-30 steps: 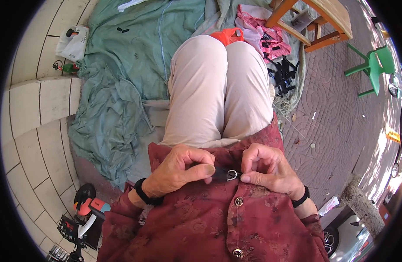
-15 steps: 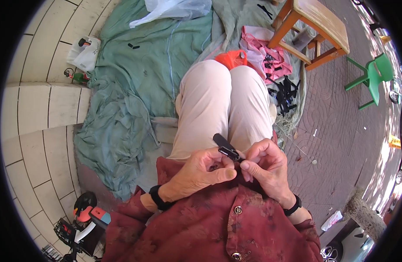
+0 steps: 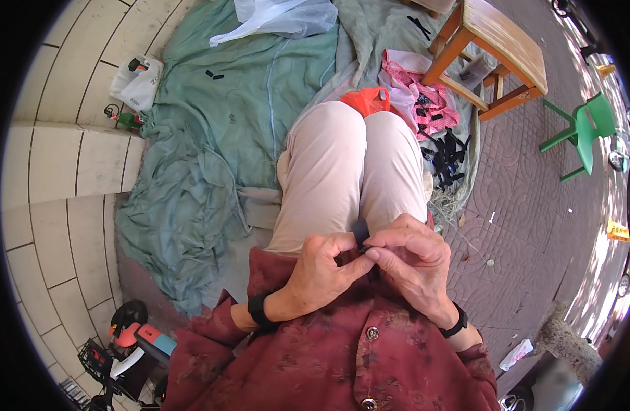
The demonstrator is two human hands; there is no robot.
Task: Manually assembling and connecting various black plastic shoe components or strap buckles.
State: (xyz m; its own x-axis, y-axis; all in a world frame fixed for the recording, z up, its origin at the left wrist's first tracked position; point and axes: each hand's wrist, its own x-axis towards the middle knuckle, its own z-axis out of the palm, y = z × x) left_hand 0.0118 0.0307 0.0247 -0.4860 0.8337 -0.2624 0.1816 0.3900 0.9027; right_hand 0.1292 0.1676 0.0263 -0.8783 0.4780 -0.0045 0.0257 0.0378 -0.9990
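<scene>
Above my lap, a short black strap (image 3: pixel 360 231) is pinched between my two hands. Its rounded end sticks up past the fingers, while the small dark fitting on it is mostly covered. My left hand (image 3: pixel 329 267) grips from the left with thumb and forefinger closed on it. From the other side, my right hand (image 3: pixel 414 264) presses thumb and forefinger together at the same spot, so the fingertips nearly meet. Beyond my right knee lies a heap of black straps (image 3: pixel 446 159), partly beside a pink-and-white patterned cloth (image 3: pixel 435 116) with more black pieces on it.
A green sheet (image 3: pixel 226 123) covers the ground ahead and left, with two small black pieces (image 3: pixel 214 75) on it. Past my knees sits a red plastic bag (image 3: pixel 365 101). A wooden stool (image 3: pixel 500 34) and green chair (image 3: pixel 585 130) stand right; a tiled wall (image 3: pixel 55 164) runs left.
My hands have drawn closer together around the strap. Its metallic-looking fitting, visible before, is now mostly hidden by my fingers, and less of the strap shows.
</scene>
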